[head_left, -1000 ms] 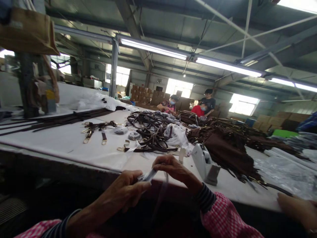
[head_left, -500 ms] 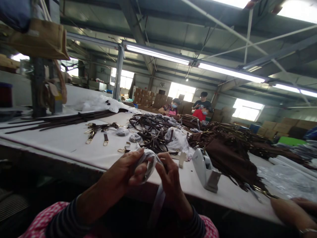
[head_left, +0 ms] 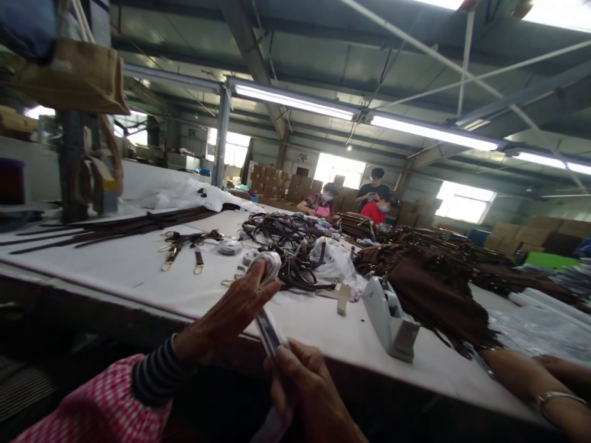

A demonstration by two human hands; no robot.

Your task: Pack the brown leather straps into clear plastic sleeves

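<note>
The sleeve [head_left: 99, 400] is checked pink and white, its cuff [head_left: 157, 372] dark with paler stripes, and the held strip [head_left: 270, 333] grey with whitish edges. The tabletop [head_left: 115, 264] is white, the long straps [head_left: 180, 216] and fabric pile [head_left: 434, 295] dark brown, the tape dispenser [head_left: 401, 346] light grey, the hanging bag [head_left: 78, 74] tan.

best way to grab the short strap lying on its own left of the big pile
Probably by the dark strap itself, from above, pinched across its long sides: it lies flat and apart, gold clip toward you.
</note>
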